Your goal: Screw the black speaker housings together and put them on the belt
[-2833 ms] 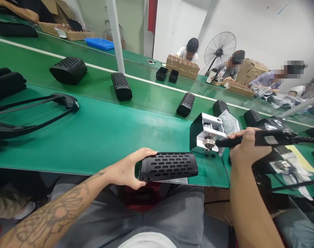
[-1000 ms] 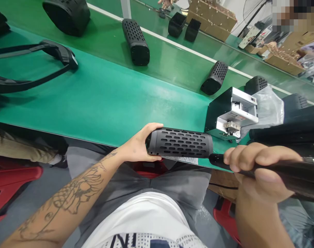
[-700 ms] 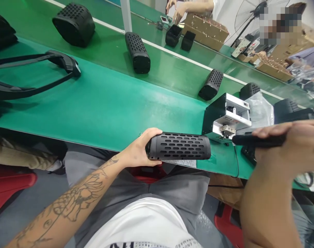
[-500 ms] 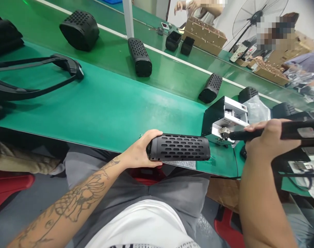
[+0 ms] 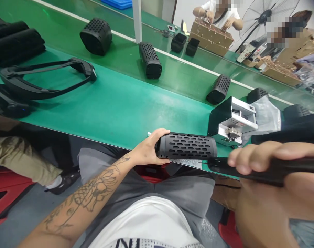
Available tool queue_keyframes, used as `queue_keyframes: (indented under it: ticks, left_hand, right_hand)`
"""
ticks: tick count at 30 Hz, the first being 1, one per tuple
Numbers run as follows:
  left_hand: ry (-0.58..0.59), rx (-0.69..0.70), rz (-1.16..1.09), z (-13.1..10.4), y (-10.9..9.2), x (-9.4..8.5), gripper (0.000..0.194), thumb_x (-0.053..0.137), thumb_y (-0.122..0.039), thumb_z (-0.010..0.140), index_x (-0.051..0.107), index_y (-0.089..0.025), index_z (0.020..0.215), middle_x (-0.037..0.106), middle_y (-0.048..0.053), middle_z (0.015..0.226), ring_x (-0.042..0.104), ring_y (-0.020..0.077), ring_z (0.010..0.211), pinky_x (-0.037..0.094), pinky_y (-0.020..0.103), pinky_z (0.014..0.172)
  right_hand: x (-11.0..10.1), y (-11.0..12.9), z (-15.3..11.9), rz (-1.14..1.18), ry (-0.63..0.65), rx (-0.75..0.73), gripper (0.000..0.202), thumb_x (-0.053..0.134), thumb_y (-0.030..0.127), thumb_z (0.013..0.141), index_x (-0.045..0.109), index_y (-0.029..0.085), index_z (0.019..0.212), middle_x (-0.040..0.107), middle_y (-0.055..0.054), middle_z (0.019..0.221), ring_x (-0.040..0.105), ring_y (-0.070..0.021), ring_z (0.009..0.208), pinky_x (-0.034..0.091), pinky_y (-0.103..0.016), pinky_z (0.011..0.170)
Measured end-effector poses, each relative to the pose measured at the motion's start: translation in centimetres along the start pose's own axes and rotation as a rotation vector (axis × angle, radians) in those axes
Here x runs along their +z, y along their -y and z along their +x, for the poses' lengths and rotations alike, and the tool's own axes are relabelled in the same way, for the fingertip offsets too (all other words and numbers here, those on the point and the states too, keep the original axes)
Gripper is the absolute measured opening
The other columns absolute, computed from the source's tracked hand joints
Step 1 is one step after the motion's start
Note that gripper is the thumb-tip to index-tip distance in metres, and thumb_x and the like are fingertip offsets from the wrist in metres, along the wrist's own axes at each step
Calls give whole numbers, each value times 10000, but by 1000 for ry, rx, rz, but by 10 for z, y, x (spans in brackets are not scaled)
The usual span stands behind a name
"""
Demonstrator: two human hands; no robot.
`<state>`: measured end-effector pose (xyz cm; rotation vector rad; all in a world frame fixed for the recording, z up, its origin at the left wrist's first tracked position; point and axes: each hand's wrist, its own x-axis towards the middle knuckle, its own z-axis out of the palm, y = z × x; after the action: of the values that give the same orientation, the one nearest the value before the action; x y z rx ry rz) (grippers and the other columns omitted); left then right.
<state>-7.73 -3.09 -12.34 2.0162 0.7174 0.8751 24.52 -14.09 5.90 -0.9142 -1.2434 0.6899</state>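
My left hand [image 5: 149, 148] grips the left end of a black perforated housing [image 5: 189, 146], which lies on its side at the front edge of the green table. Thumb and fingers wrap around that end. My right hand [image 5: 278, 165] is closed around a black electric screwdriver [image 5: 224, 164], slightly blurred. Its thin bit points left, just below the right part of the housing; whether it touches cannot be made out. Behind the screwdriver stands a black and white screw feeder [image 5: 231, 122] with a metal outlet at its front.
More black housings [image 5: 150, 62] stand spaced along the green line behind. A black head strap device [image 5: 48, 81] lies at left. A clear plastic bag [image 5: 267, 113] sits beside the feeder. Across the line a person works over a cardboard box [image 5: 210, 38]; a fan [image 5: 265, 17] stands behind.
My right hand has brought the screwdriver from the feeder's outlet down and left toward the housing. My left hand still grips the housing. The whole view has shifted slightly.
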Motion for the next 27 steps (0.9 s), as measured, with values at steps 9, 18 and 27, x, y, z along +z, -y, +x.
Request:
queue_keyframes:
  ticks: [9, 18, 27]
  left_hand:
    - [-19, 11, -26, 0, -1, 5, 1134, 1053, -423, 780, 447, -310, 1731, 565, 169, 1731, 632, 407, 1597, 554, 561, 1367]
    - [-10, -13, -15, 3, -2, 7, 1208, 1079, -450, 740, 449, -340, 1765, 589, 149, 1738, 633, 419, 1601, 561, 580, 1365]
    - [-17, -17, 12, 2, -3, 8, 1198, 1049, -472, 771, 420, -328, 1781, 572, 158, 1759, 626, 419, 1610, 577, 584, 1348]
  right_hand:
    - [70, -28, 3, 64, 48, -15, 225, 976, 391, 909, 818, 243, 970, 742, 17, 727, 684, -201, 567, 625, -414, 585]
    - [63, -29, -5, 92, 178, -10, 165, 934, 324, 941, 795, 250, 993, 706, 33, 714, 640, -171, 529, 592, -392, 549]
    - [61, -35, -3, 85, 221, 8, 175, 942, 320, 941, 794, 250, 1001, 720, 28, 724, 669, -171, 553, 622, -386, 577]
